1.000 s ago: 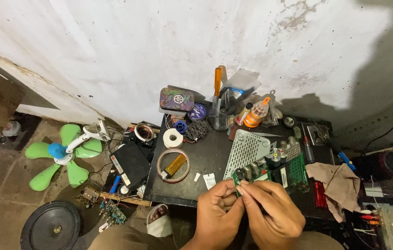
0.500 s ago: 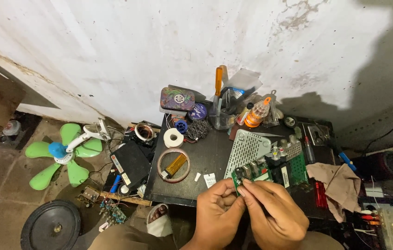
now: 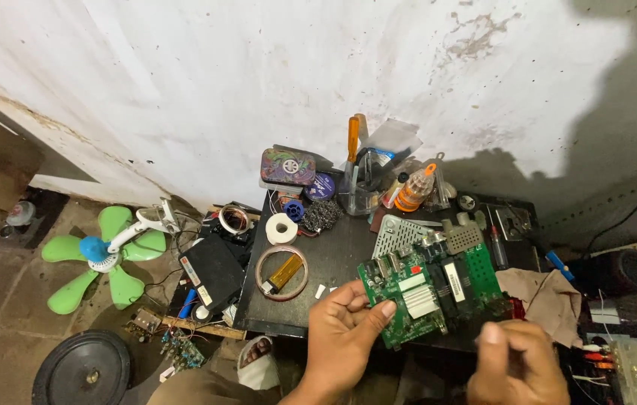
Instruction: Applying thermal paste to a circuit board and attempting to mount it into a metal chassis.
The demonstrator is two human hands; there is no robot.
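Dark and cluttered, the low table (image 3: 333, 262) is set against a stained white wall (image 3: 258, 82). Compared with before, the green circuit board (image 3: 427, 289) is now lifted over the table's front edge. It is pinched by the left hand (image 3: 344, 337); the right hand (image 3: 517, 364) is held apart, blurred, its grip unclear.

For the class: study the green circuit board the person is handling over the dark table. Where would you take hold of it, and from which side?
Grip the green circuit board by its bare edges, probably from the near left corner, where the left hand already pinches it with the thumb on top. Its face is crowded with chips and connectors, so the thin rim looks like the safest hold.
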